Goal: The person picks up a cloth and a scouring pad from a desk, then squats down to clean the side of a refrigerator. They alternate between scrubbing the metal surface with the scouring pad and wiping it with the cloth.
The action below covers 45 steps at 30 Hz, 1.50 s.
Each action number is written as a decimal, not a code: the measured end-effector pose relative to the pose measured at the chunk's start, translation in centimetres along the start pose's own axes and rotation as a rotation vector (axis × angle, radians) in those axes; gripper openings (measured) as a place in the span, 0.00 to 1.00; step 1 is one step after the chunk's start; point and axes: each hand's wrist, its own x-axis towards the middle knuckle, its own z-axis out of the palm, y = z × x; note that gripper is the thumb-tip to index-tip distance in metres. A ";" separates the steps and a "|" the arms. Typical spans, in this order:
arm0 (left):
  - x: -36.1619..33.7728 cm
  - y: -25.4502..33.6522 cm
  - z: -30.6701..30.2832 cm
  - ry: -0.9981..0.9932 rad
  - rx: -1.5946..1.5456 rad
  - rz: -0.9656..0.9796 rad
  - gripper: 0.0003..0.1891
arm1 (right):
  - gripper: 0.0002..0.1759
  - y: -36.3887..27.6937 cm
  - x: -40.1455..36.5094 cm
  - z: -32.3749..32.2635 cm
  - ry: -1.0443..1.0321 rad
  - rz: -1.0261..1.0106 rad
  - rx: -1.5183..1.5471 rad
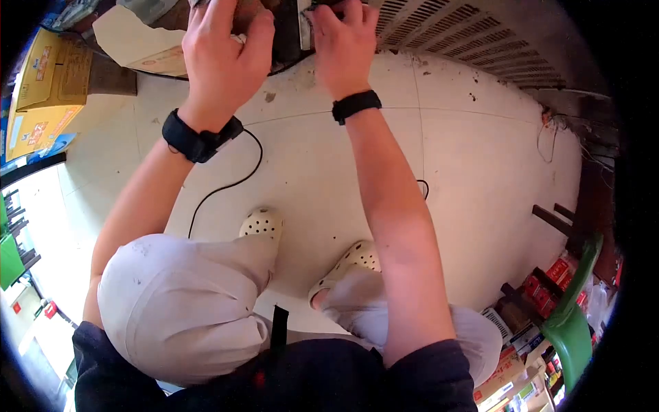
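Note:
Both of my hands reach to the top edge of the view. My left hand (223, 51) has its fingers curled at a dark item, with a small pale bit by the thumb; what it holds is hard to make out. Just right of it, my right hand (343, 48) is bent over the edge of a dark thing with a pale upright strip (305, 26), and its fingertips are partly cut off by the frame. Beside my left hand lies a torn cream-coloured cardboard piece (141, 41). Black bands circle both wrists.
Yellow boxes (51, 89) stand at the left. A slatted grey-brown panel (460, 34) runs along the upper right. My feet in pale clogs (263, 223) rest on the tiled floor (480, 165). A green chair (573, 329) and red packages (542, 292) are lower right.

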 end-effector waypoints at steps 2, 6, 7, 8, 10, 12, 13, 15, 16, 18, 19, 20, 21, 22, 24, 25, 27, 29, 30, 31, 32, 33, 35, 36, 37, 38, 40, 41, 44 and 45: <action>-0.1 0.1 0.0 -0.003 -0.003 -0.004 0.26 | 0.08 -0.2 0.3 0.0 0.046 -0.042 0.043; -0.4 0.0 0.4 -0.010 -0.016 -0.026 0.26 | 0.08 -0.8 0.2 0.6 0.057 0.062 0.037; -0.4 0.0 0.3 -0.011 -0.011 -0.023 0.26 | 0.08 -0.7 0.1 0.7 0.059 0.059 0.042; -0.5 0.0 0.4 -0.012 -0.010 -0.019 0.26 | 0.08 -0.7 0.9 0.1 0.061 0.060 0.041; -0.6 0.0 0.5 -0.016 -0.010 -0.013 0.26 | 0.08 -1.1 3.4 -1.6 0.205 -0.014 0.112; -0.9 0.2 0.7 -0.022 -0.011 -0.018 0.26 | 0.07 -1.6 3.4 -3.0 0.090 0.009 0.090; -1.1 0.1 0.8 -0.020 -0.009 -0.020 0.26 | 0.07 -1.5 3.7 -3.4 -0.006 0.006 0.063; -2.0 -0.2 1.3 -0.024 -0.009 -0.046 0.26 | 0.07 -0.9 1.7 -1.6 0.013 -0.009 0.061; -2.4 -0.5 1.5 -0.032 0.002 -0.069 0.26 | 0.07 -0.5 1.5 -0.7 0.025 -0.017 0.070; -1.8 -0.2 1.0 -0.086 -0.102 -0.133 0.29 | 0.07 -0.7 1.8 -0.8 -0.002 0.035 0.096; -2.9 -0.3 1.2 -0.120 -0.076 -0.144 0.30 | 0.10 -0.9 0.6 -0.4 -0.005 0.082 0.099; -3.4 -0.6 1.3 -0.148 -0.047 -0.150 0.31 | 0.10 -1.0 0.4 -0.6 0.033 0.078 0.118; -3.1 -0.4 1.1 -0.162 -0.021 -0.042 0.32 | 0.08 -1.0 0.3 -1.0 0.047 0.103 0.169; -2.4 -0.3 0.8 -0.177 0.012 0.065 0.33 | 0.09 -1.0 0.3 -1.1 0.084 0.112 0.179; -0.8 0.1 -0.2 -0.194 0.007 0.112 0.31 | 0.09 -1.5 1.0 -2.0 0.149 0.145 0.210; 0.0 0.2 -0.4 -0.222 -0.017 0.110 0.30 | 0.09 -1.6 1.4 -2.3 0.157 0.156 0.217; 4.0 0.9 -0.9 -0.187 0.041 0.190 0.32 | 0.10 -1.9 2.3 -3.0 0.170 0.174 0.202; 7.5 1.5 -0.9 -0.165 0.081 0.254 0.35 | 0.10 -2.1 3.3 -3.7 0.201 0.217 0.198; 9.0 1.5 -0.4 -0.105 0.169 0.262 0.36 | 0.10 -2.0 3.7 -4.0 0.215 0.237 0.197; 9.8 1.4 -0.1 -0.045 0.258 0.267 0.38 | 0.10 -2.0 3.9 -4.3 0.217 0.246 0.195; 9.7 1.2 0.3 -0.050 0.253 0.271 0.38 | 0.10 -2.0 4.1 -4.5 0.241 0.259 0.201; 9.5 0.6 0.8 -0.081 0.395 0.227 0.38 | 0.10 -2.0 4.4 -4.7 0.267 0.270 0.206; 8.5 0.2 1.3 -0.168 0.541 0.163 0.39 | 0.10 -1.9 4.4 -5.0 0.291 0.273 0.200; 7.6 0.3 1.4 -0.172 0.541 0.168 0.39 | 0.10 -1.7 4.3 -5.1 0.307 0.270 0.197; 6.3 0.5 1.6 -0.224 0.517 0.147 0.39 | 0.10 -1.5 4.1 -5.3 0.309 0.275 0.197; 5.0 0.5 1.8 -0.274 0.493 0.125 0.40 | 0.10 -1.2 3.9 -5.4 0.302 0.265 0.182; 1.5 -0.5 2.4 -0.375 0.512 0.109 0.38 | 0.10 -0.5 3.8 -5.6 0.302 0.250 0.166; -0.3 -1.1 3.0 -0.482 0.529 0.087 0.37 | 0.10 -0.4 3.8 -5.9 0.310 0.246 0.162; -4.9 -2.4 4.8 -0.613 0.520 0.041 0.33 | 0.11 0.4 3.1 -6.6 0.311 0.252 0.145; -6.3 -2.7 5.3 -0.620 0.516 0.037 0.33 | 0.11 0.7 2.9 -6.9 0.310 0.254 0.135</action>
